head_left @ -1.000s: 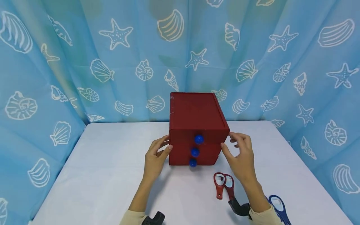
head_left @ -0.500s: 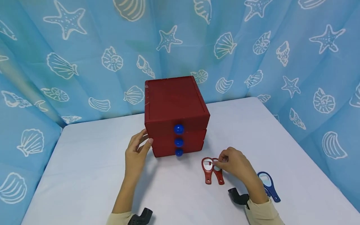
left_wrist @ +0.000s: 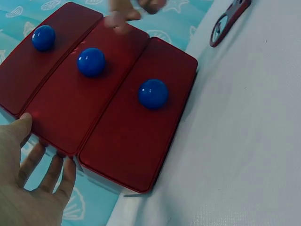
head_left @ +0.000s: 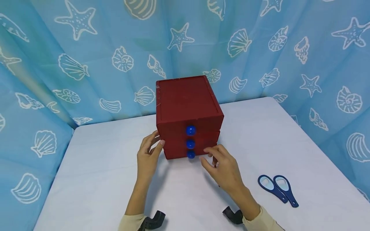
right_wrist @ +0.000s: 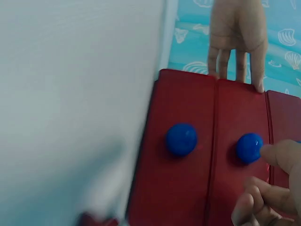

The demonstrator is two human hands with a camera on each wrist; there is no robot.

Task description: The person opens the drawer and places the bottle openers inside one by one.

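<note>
A red box (head_left: 186, 101) with three drawers, one blue knob on each, stands on the table. My left hand (head_left: 147, 160) rests along its left side, thumb at the front edge and fingers extended against the side wall. My right hand (head_left: 224, 168) hovers before the drawer fronts with thumb and index finger apart and nothing between them. In the right wrist view its thumb overlaps the edge of the middle knob (right_wrist: 248, 148). All the drawers sit closed. A red paddle-shaped tool (left_wrist: 226, 23) with a shiny rounded head lies near the box, mostly hidden behind my right hand in the head view.
Two blue paddle-shaped tools (head_left: 277, 189) with silvery heads lie overlapping at the right on the white table (head_left: 95, 179). A blue curtain (head_left: 115, 41) printed with shells and starfish hangs close behind the box and along both sides.
My right hand has left the box's right side, passed over the red tools and risen to the drawer fronts. My left hand stays on the left side. The head view has shifted.
</note>
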